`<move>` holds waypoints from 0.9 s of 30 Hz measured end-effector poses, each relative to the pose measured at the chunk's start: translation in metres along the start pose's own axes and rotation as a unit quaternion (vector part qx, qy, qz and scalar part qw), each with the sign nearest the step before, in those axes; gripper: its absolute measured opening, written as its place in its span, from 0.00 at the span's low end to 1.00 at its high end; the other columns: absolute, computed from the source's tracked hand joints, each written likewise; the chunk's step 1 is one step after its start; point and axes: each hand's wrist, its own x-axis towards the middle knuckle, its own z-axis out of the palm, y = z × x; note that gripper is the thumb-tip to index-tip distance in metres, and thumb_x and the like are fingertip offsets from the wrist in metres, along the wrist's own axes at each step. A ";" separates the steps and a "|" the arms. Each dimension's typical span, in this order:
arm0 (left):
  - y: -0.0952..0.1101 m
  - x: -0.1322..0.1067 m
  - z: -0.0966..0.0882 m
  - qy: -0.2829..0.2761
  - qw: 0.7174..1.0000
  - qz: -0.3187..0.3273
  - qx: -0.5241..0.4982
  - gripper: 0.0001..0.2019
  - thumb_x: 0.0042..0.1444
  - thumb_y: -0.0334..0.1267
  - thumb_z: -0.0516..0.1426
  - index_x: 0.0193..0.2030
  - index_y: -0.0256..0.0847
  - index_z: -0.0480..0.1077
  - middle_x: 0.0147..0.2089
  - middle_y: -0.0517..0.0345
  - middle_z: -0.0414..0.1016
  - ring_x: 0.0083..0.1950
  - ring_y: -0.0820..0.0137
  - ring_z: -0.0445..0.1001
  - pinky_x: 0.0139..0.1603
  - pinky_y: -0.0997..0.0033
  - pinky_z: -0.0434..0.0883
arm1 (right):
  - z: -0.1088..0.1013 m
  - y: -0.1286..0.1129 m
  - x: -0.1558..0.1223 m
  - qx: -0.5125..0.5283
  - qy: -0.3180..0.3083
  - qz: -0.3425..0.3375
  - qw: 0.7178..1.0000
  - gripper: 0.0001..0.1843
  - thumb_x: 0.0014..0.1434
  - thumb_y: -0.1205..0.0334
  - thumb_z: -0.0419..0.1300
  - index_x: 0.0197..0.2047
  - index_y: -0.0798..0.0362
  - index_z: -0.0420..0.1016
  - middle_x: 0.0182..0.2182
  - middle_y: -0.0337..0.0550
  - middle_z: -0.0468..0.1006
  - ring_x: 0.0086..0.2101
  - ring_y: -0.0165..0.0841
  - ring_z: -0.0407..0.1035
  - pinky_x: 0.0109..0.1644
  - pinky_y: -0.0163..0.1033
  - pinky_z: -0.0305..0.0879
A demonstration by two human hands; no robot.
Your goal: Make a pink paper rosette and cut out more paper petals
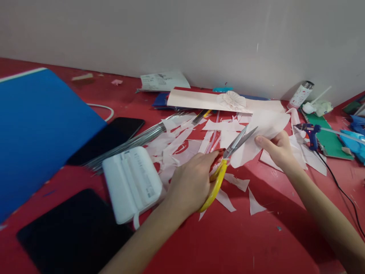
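Observation:
My left hand [190, 183] grips a pair of scissors [217, 185] with a yellow handle loop; the other loop, reddish, is mostly covered by my fingers. The blades stand slightly apart, pointing up and right across a pale pink sheet of paper [269, 122]. My right hand [276, 147] pinches that sheet at its lower right edge, thumb on top and fingers hidden behind. Below and left of the sheet lie many cut paper scraps [256, 201]. Behind it a paper flower [232, 99] rests on a long pale strip [196, 99].
At left are a white power-bank-like box [132, 182], a bundle of thin wires [142, 135], a black phone-like slab [122, 127] and a blue board [42, 125]. To the right lie a blue glue gun [312, 133] with a cord, a green board [330, 140] and a patterned bottle [300, 94].

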 end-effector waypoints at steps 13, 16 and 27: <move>0.002 0.001 -0.001 0.009 1.000 0.005 -0.014 0.17 0.53 0.34 0.50 0.49 0.39 0.70 0.40 0.49 0.77 0.42 0.58 0.75 0.39 0.61 0.70 | 0.000 -0.005 0.000 -0.019 0.000 -0.001 1.000 0.05 0.52 0.61 0.60 0.31 0.53 0.72 0.24 0.36 0.73 0.24 0.26 0.65 0.27 0.33 0.62; 0.001 0.001 0.000 0.009 1.000 0.003 -0.013 0.16 0.53 0.34 0.50 0.47 0.38 0.71 0.39 0.49 0.77 0.40 0.58 0.75 0.38 0.62 0.70 | 0.000 -0.004 0.000 -0.020 0.006 0.006 1.000 0.05 0.52 0.61 0.60 0.31 0.53 0.73 0.25 0.36 0.74 0.25 0.27 0.66 0.28 0.33 0.63; 0.004 0.001 -0.004 0.001 1.000 -0.008 -0.008 0.16 0.53 0.34 0.50 0.47 0.39 0.72 0.37 0.49 0.77 0.38 0.60 0.75 0.36 0.64 0.68 | 0.000 -0.001 -0.001 0.000 0.000 0.013 1.000 0.05 0.53 0.60 0.61 0.32 0.50 0.76 0.28 0.38 0.77 0.29 0.29 0.70 0.32 0.35 0.67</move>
